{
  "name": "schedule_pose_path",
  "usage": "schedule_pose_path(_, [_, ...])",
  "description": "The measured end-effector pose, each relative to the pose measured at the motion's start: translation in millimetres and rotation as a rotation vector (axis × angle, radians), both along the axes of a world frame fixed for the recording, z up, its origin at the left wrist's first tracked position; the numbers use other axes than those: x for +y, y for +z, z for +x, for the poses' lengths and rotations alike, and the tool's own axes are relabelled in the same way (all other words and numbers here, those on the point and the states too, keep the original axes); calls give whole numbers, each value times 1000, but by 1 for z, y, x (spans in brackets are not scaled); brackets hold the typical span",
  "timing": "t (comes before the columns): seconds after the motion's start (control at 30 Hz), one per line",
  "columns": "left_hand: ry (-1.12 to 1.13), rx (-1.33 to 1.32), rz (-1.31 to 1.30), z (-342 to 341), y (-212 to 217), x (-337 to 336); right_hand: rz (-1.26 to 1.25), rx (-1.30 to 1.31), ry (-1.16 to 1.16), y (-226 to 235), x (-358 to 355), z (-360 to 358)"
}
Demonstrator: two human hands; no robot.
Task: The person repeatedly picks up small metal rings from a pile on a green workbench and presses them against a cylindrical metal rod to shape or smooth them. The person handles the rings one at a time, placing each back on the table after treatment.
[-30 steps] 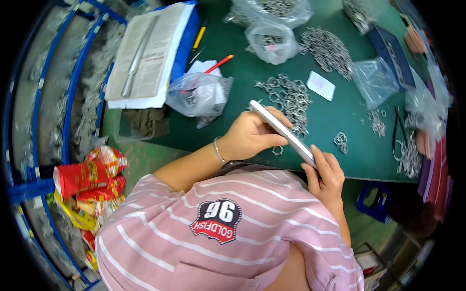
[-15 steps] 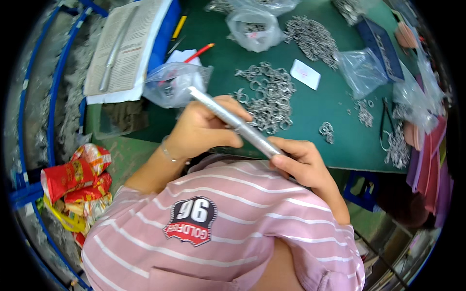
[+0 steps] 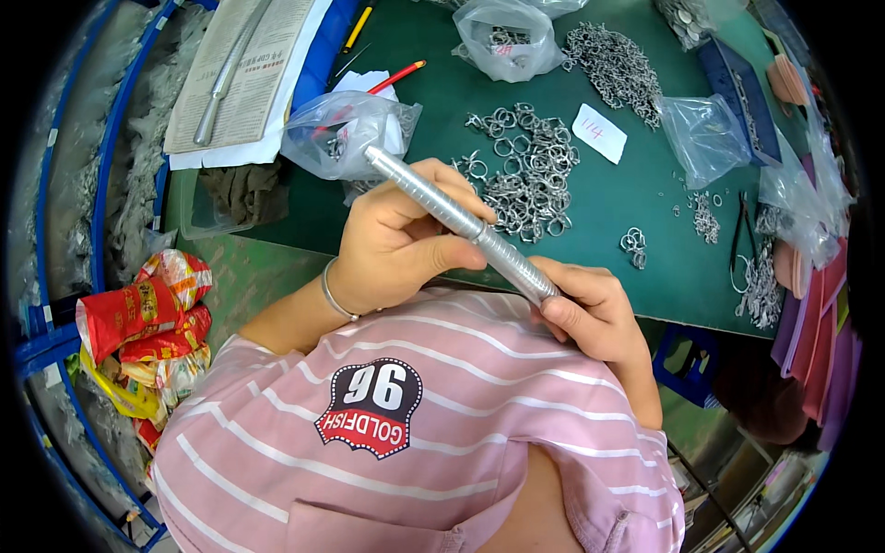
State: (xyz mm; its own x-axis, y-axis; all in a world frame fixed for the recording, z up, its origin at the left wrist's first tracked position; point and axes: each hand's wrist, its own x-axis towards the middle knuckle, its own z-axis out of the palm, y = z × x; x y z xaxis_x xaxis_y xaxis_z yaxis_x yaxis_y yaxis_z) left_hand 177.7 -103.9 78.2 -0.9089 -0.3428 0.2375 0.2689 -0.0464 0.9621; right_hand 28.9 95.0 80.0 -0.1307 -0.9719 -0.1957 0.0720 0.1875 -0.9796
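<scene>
A silver, tapered rod with fine ring lines point(image 3: 426, 192) slants in front of the person's chest, above the table's near edge. The left hand point(image 3: 392, 235) is closed around its middle; the right hand point(image 3: 590, 311) clasps its lower end. The step seems to be steadying the rod for a close look; any next move calls for a firm hold at both ends. Beyond lie loose metal rings point(image 3: 530, 175) on the green table point(image 3: 613, 207).
</scene>
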Motion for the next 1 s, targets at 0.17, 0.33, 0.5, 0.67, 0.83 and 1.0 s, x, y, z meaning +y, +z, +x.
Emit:
schedule_pose_path(0.17, [275, 51, 232, -2, -3, -15, -311, 1022, -334, -19, -18, 14])
schedule_pose_path(0.33, [668, 5, -581, 16, 16, -75, -256, 813, -437, -36, 1, 8])
schedule_pose_path(0.5, [566, -406, -960, 28, 24, -84, -88, 504, -677, -49, 22, 3])
schedule_pose_path(0.67, [449, -196, -825, -6, 18, -41, -112, 367, -744, -44, 21, 6])
schedule_pose_path(0.83, [339, -353, -982, -52, -61, -27, -111, 403, -737, -45, 20, 10])
schedule_pose_path(1.0, [329, -285, -608, -63, -62, -32, -94, 420, -749, -51, 26, 12])
